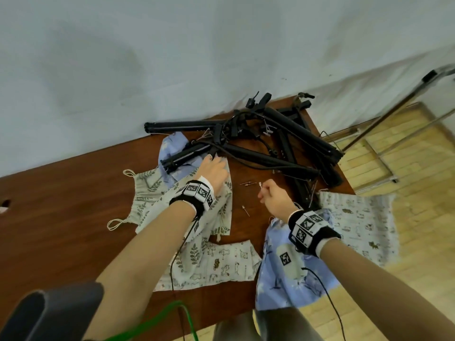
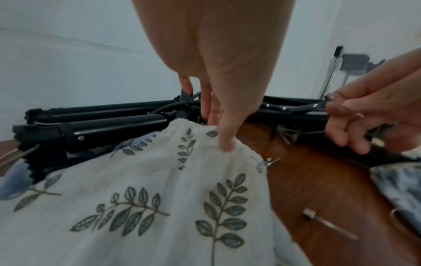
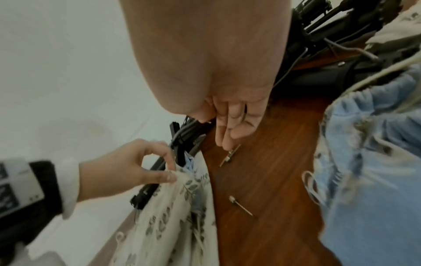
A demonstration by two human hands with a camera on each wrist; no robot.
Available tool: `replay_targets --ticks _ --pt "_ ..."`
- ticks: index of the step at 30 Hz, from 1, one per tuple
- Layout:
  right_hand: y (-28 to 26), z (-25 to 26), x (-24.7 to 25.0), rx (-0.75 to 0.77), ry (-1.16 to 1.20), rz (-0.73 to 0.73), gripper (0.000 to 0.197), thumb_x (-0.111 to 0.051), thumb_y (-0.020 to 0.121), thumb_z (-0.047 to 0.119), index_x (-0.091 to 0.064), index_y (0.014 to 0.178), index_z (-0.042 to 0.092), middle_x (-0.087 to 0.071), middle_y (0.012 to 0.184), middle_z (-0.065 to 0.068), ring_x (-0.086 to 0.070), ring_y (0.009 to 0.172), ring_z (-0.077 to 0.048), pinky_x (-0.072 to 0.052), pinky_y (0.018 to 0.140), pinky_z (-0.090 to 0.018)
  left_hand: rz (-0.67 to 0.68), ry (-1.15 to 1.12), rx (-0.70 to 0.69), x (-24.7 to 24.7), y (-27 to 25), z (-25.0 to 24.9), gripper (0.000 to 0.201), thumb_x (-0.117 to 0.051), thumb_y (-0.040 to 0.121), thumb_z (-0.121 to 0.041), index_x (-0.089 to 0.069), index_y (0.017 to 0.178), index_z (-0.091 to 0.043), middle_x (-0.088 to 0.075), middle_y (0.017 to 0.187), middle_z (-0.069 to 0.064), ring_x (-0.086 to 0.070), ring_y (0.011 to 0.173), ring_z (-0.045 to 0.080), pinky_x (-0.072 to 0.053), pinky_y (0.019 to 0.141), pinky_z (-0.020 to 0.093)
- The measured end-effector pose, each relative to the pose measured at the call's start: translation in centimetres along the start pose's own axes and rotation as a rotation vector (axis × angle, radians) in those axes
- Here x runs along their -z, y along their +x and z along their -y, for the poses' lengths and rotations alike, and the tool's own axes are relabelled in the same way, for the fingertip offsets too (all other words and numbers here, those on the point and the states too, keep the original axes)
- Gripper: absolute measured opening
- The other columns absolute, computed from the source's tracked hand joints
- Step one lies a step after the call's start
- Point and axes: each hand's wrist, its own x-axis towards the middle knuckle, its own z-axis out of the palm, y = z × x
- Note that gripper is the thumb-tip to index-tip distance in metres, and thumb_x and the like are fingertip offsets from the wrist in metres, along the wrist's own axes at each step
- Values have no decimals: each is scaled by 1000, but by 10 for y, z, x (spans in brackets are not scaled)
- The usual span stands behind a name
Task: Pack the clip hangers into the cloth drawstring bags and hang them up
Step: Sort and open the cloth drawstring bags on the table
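Observation:
A pile of black clip hangers [image 1: 258, 134] [image 2: 109, 124] [image 3: 318, 36] lies at the back of the brown table [image 1: 61, 205]. In front of it lies a leaf-print drawstring bag [image 1: 147, 188] [image 2: 159, 189] [image 3: 182, 207]. My left hand [image 1: 216, 166] [image 2: 216, 129] [image 3: 168, 172] pinches this bag's gathered top hem, right beside a hanger. My right hand [image 1: 264, 190] [image 2: 346, 115] [image 3: 227, 133] hovers low over the table with fingers curled round small metal pins. Its fingertips are close to another pin [image 3: 230, 154] lying on the wood.
Loose pins [image 1: 245, 210] [image 2: 330, 225] lie between the hands. A blue bag [image 1: 283, 274] [image 3: 369, 162] and two animal-print bags [image 1: 357, 217] lie at the front and right. A metal rack [image 1: 394, 107] stands past the table's right edge, a grey chair [image 1: 49, 313] at bottom left.

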Motion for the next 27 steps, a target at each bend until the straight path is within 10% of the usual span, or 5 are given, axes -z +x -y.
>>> replay_targets --ticks 10,18,21,24,27 --pt "-30 74 21 292 370 145 20 -36 104 14 -43 86 19 -50 82 0 -45 75 -13 -39 74 -29 -208 -308 -260 60 -72 -1 18 -46 99 -19 -43 116 -22 -59 73 6 -55 63 25 -41 53 38" --pt "-63 83 57 248 114 271 18 -40 103 28 -48 89 19 -50 82 -3 -46 74 -16 -39 71 -34 -374 -206 -201 116 -129 22 23 -33 102 -38 -48 109 -20 -55 65 -3 -50 100 23 -34 68 30" --pt "-84 86 84 337 -181 192 13 -38 103 27 -46 96 20 -56 75 -5 -50 65 -20 -41 63 -32 -350 -190 -203 124 -144 36 35 -28 102 -41 -54 97 -18 -63 68 1 -56 83 23 -25 73 21" --pt "-105 96 106 418 -654 114 19 -43 99 26 -42 110 11 -56 71 -5 -47 54 -22 -36 52 -34 -364 -40 -373 122 -162 33 50 -27 100 -48 -60 75 -20 -60 61 -3 -51 59 20 -35 93 30" --pt "-124 110 113 513 -987 -3 27 -44 95 22 -40 121 12 -62 101 -7 -42 54 -18 -25 43 -27 -356 225 -623 105 -178 6 46 -40 88 -56 -72 85 -22 -68 78 -1 -60 88 25 -19 111 44"
